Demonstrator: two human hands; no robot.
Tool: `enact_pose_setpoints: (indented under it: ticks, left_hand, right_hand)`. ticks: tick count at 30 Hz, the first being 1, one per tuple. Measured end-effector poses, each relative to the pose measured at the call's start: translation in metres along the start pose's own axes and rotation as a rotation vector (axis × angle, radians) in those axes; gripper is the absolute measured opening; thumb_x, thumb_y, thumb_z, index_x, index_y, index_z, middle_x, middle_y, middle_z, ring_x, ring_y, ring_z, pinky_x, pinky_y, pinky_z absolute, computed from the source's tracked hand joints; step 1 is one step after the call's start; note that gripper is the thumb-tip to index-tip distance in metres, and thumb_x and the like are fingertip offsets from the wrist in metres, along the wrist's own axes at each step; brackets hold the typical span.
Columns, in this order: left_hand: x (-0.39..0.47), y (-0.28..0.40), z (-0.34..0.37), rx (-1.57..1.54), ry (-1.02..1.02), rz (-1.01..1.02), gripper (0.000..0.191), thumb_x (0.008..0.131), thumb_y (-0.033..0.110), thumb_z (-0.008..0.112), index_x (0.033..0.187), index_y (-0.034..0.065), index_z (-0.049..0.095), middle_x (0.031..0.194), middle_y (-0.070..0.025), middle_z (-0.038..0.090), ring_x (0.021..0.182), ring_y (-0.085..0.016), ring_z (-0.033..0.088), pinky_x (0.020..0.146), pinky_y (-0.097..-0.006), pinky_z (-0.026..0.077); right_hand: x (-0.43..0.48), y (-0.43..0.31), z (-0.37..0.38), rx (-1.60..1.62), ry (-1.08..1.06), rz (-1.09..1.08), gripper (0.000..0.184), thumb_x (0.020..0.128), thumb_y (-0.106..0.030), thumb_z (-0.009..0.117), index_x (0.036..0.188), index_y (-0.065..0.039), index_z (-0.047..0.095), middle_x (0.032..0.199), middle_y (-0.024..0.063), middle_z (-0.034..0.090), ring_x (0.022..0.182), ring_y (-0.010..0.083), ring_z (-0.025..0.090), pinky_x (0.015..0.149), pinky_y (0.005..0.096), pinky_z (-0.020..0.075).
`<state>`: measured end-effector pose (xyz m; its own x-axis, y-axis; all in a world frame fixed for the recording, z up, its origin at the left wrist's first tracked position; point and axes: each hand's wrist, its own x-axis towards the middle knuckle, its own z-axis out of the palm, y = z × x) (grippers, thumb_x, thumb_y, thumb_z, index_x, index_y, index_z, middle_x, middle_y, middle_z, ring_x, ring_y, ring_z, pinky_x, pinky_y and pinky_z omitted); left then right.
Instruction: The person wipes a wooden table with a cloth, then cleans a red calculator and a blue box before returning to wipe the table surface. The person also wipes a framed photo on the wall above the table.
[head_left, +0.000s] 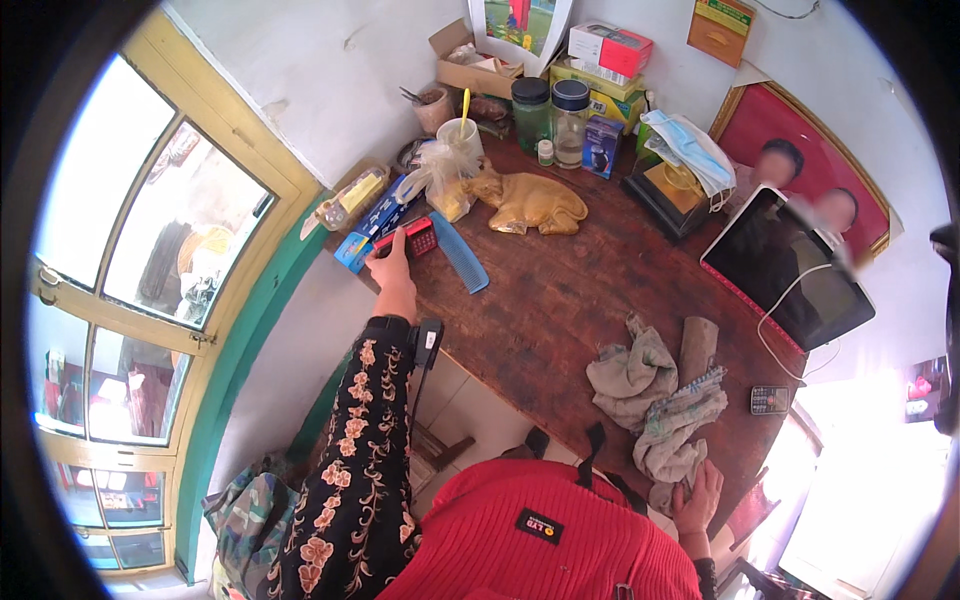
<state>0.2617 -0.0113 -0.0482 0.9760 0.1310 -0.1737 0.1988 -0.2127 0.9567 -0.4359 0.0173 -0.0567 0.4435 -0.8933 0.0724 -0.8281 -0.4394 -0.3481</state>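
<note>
My left hand (394, 271) reaches to the far left of the dark wooden table (540, 300), its fingers on a small red device with a grid of buttons (421, 237). Beside that lie a blue comb (460, 253) and blue boxes (384, 210). A golden cow figurine (537, 201) rests to their right. At the near right edge my right hand (697, 501) is on the lower end of a crumpled grey-green cloth (671, 450); its fingertips are partly hidden by the fabric. Another crumpled cloth (634, 375) and a short cylindrical block (697, 345) lie just beyond.
Jars (531, 116), a white cup (459, 139) and boxes (611, 49) line the wall. A black-screened tablet (787, 270) with a white cable leans at the right, near a keypad phone (769, 400). A framed picture stands behind. Window frames (202, 255) border the left side.
</note>
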Motion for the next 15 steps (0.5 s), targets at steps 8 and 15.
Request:
enact_pose_setpoints:
  ticks: [8,15]
  left_hand:
    - [-0.001,-0.001,-0.024,0.291,-0.123,0.155,0.096,0.074,0.053,0.086,0.143,-0.0025,0.047,0.136,-0.0220,0.059,0.126,-0.033,0.058,0.105,-0.0392,0.044]
    - [0.013,-0.008,-0.044,0.458,-0.276,0.414,0.091,0.073,0.051,0.087,0.137,-0.0036,0.053,0.123,-0.0221,0.068,0.114,-0.031,0.066,0.098,-0.0377,0.050]
  right_hand:
    - [0.001,-0.002,-0.003,0.011,-0.026,0.007,0.057,0.078,-0.017,0.068,0.130,0.003,0.055,0.135,0.0217,0.051,0.124,0.0446,0.047,0.109,0.0501,0.0387]
    - [0.001,-0.004,-0.003,0.017,-0.007,0.018,0.057,0.077,-0.021,0.067,0.126,0.005,0.056,0.133,0.0225,0.052,0.121,0.0450,0.048,0.106,0.0508,0.0402]
